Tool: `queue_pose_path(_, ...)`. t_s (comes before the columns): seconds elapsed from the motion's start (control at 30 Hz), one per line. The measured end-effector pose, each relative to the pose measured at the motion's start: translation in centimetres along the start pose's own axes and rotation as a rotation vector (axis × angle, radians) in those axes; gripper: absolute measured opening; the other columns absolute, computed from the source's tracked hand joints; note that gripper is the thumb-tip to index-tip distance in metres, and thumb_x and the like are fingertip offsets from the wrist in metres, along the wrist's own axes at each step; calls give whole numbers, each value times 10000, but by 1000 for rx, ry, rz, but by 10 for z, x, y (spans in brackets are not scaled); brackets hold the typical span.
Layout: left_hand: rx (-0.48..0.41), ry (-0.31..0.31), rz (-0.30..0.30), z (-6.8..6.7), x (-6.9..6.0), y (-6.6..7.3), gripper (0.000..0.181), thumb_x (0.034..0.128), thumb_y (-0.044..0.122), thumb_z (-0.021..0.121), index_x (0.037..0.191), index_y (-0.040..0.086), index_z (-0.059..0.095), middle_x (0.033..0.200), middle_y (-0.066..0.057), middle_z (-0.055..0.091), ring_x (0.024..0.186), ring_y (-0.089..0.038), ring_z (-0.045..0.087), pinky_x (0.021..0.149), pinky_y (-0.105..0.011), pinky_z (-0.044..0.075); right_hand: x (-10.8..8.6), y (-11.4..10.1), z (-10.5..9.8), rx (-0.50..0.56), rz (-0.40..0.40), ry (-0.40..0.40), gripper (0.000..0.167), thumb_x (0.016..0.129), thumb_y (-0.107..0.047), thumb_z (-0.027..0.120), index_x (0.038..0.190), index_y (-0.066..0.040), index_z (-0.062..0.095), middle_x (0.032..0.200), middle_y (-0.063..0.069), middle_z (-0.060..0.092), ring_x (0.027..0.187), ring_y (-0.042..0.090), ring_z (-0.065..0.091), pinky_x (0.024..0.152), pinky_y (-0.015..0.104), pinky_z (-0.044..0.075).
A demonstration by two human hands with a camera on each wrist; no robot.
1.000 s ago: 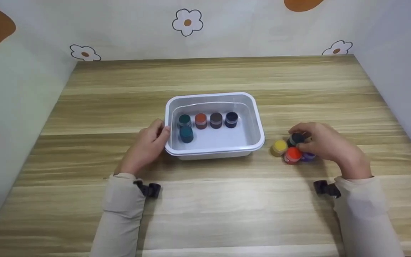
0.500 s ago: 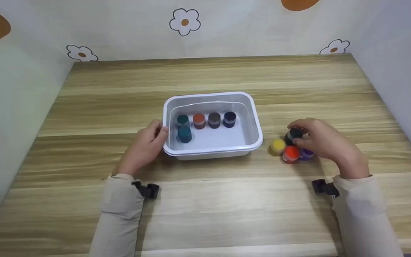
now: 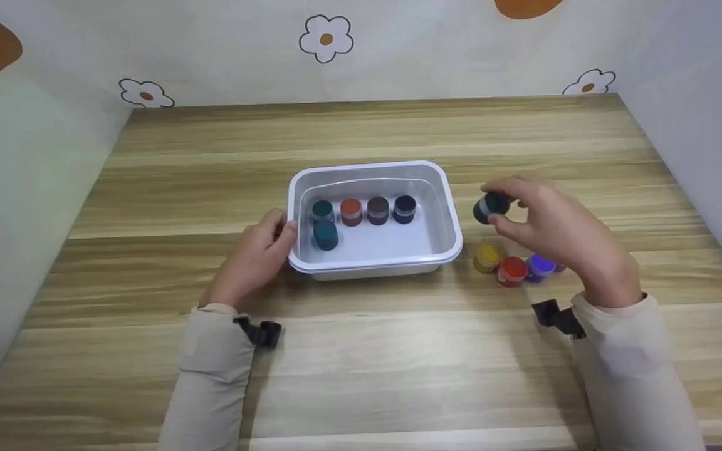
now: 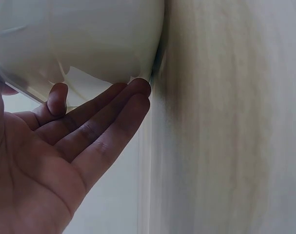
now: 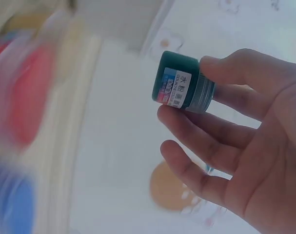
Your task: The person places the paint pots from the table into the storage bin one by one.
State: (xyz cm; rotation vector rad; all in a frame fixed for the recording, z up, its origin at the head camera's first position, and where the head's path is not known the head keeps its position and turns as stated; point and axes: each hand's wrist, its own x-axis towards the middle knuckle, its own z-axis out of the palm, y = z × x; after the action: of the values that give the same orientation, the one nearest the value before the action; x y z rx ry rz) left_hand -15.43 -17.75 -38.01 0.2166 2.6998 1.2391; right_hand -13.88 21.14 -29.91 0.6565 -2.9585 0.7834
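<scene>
My right hand (image 3: 552,219) pinches a dark green paint jar (image 3: 491,207) between thumb and fingers, raised off the table to the right of the tub. Its printed label (image 5: 174,87) shows in the right wrist view. With the thumb over its rim and the fingers against its outer wall, my left hand (image 3: 256,257) holds the white plastic tub (image 3: 386,266) at its left end. Inside the tub stand several paint jars: a green one (image 3: 323,212), an orange-brown one (image 3: 351,212), a brown one (image 3: 378,210), a near-black one (image 3: 405,208) and a teal one (image 3: 326,235).
Right of the tub, on the wooden table (image 3: 411,363), stand a yellow jar (image 3: 488,257), a red jar (image 3: 512,271) and a blue-violet jar (image 3: 541,267). Another purplish jar (image 3: 560,267) is mostly hidden by the right hand. Pale flower-patterned walls (image 3: 223,50) enclose the table.
My right hand has lifted the dark green jar out of the cluster, up and to the left, tilting it. The left hand keeps its place on the tub.
</scene>
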Motion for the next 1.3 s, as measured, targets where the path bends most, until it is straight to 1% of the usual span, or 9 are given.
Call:
queue_pose_path(0.13,-2,9,14,1,0,1,296,1045,327,406,1111,57,508,924,-110,539,888,-236,515,753,-347,404,17,-20,9,1,-106,14,356,891,-52,694,1234,23,634,1111,152,690,1010,294,646,920,481,504)
queue_pose_path(0.3,-5,7,24,1,1,1,298,1046,326,407,1102,51,508,909,-107,524,880,-236,512,742,-344,403,41,-41,27,19,-160,-57,368,881,-46,703,1237,16,637,1142,153,684,1026,272,643,928,445,512)
queue_pose_path(0.47,-8,9,20,1,1,0,297,1047,328,410,1101,53,509,902,-107,518,870,-236,509,731,-343,404,63,-61,49,9,-161,-158,375,892,-84,708,1255,-22,643,1203,118,655,1038,231,600,928,400,509)
queue_pose_path(0.63,-20,10,25,1,1,0,288,1047,316,412,1100,50,509,904,-110,524,869,-237,511,737,-345,413,79,-75,71,-18,-151,-227,334,904,-95,695,1227,-21,653,1150,114,627,996,229,564,866,358,509)
queue_pose_path(0.8,-7,12,22,1,1,-2,293,1046,317,410,1110,50,510,918,-113,532,879,-238,515,744,-345,415,91,-85,87,-56,-137,-271,349,901,-101,713,1242,-48,657,1180,114,609,1041,237,561,916,368,501)
queue_pose_path(0.93,-4,10,6,1,1,-2,292,1045,328,406,1113,63,508,926,-108,529,880,-234,515,737,-344,420,97,-89,96,-99,-143,-270,328,890,-101,724,1214,-81,675,1155,97,619,1020,225,568,906,378,499)
queue_pose_path(1.07,-9,26,31,2,0,-1,270,1043,308,419,1082,60,518,879,-97,531,838,-229,509,718,-341,414,101,-91,104,-147,-157,-239,205,881,-97,693,1084,-75,696,1011,91,609,883,223,557,772,378,496)
queue_pose_path(1.17,-14,43,57,2,-1,-1,252,1039,283,432,1050,50,528,838,-89,524,801,-228,503,701,-340,406,103,-91,109,-173,-151,-224,157,872,-99,680,1027,-78,694,952,84,591,829,219,546,725,377,486)
queue_pose_path(1.3,-18,51,62,1,-3,0,247,1038,282,434,1041,53,527,829,-80,512,792,-224,500,696,-343,406,104,-92,113,-196,-147,-227,186,869,-100,697,1055,-81,693,963,80,596,831,222,556,739,386,492)
